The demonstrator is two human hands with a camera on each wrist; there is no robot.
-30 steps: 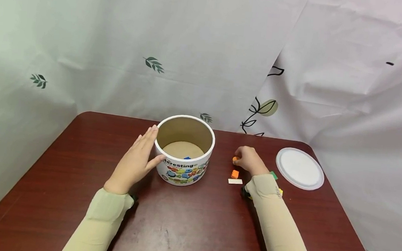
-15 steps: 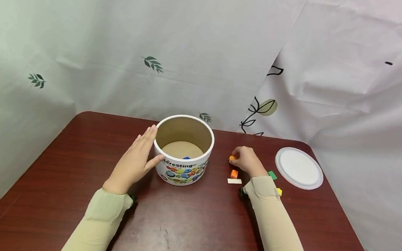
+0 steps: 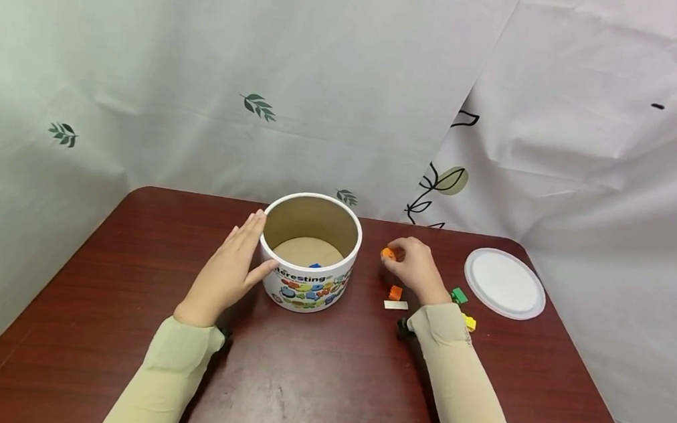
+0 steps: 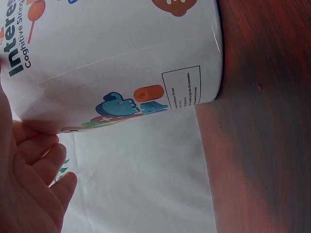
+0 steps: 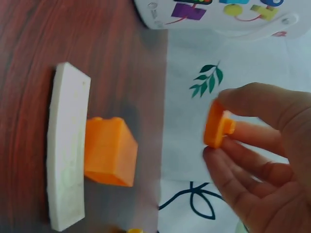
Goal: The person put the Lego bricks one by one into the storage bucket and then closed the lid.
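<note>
A round white tub (image 3: 307, 296) with colourful printed shapes stands on the table, its top uncovered and a small blue piece (image 3: 315, 265) on its floor. My left hand (image 3: 221, 272) rests against the tub's left side with straight fingers, the fingertips at the rim and the thumb across the front. To the right of the tub, my right hand (image 3: 416, 265) pinches an orange toy brick (image 5: 214, 126) between thumb and fingers, held above the table. Below that hand lie another orange brick (image 3: 395, 293) and a flat white strip (image 3: 395, 305), close together.
A green brick (image 3: 459, 295) and a yellow brick (image 3: 469, 323) lie beside the right wrist. Farther right, a round white lid (image 3: 505, 284) lies flat on the dark red wooden table (image 3: 323, 385). Behind the table hangs a pale curtain (image 3: 324, 103) with leaf prints.
My right hand has raised the pinched orange brick and shifted slightly left. The green and yellow bricks show more fully beside my sleeve. My left hand stays at the tub.
</note>
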